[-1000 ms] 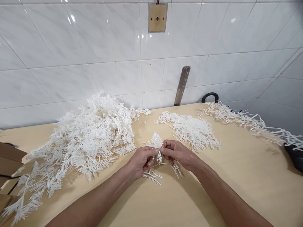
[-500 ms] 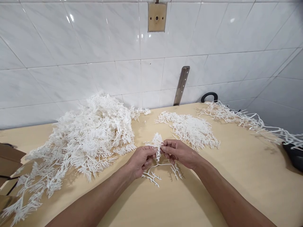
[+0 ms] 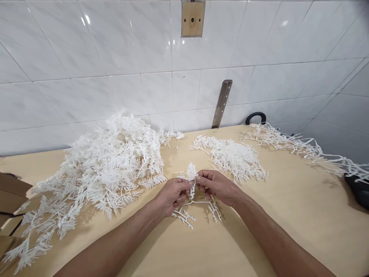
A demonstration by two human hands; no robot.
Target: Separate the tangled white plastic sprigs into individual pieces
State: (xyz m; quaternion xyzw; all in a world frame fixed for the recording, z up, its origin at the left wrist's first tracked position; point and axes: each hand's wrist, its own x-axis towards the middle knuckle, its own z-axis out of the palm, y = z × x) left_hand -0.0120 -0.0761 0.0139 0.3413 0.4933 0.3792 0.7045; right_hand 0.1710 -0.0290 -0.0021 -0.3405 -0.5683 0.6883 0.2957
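Note:
Between my two hands is a white plastic branch point(image 3: 198, 201) with a feathery tuft point(image 3: 190, 170) at its top and bare, hooked twigs spreading below. My left hand point(image 3: 174, 195) pinches it from the left, thumb and forefinger pressed at the base of the tuft. From the right, my right hand point(image 3: 216, 186) is closed with its fingertips on the same tuft. The exact grip of the right fingertips is partly hidden by the sprigs. The twigs hang just over the wooden table point(image 3: 227, 254).
A big heap of white feathery branches point(image 3: 115, 165) lies on the left, with a cardboard box point(image 3: 13, 192) beside it. Beyond my right hand is a smaller pile of sprigs point(image 3: 236, 157). Bare white stems point(image 3: 311, 150) stretch along the right, near black objects point(image 3: 357, 190). A tiled wall stands behind.
Both hands stay almost in place on the branch, with only slight finger movement at the tuft. The view has shifted very slightly.

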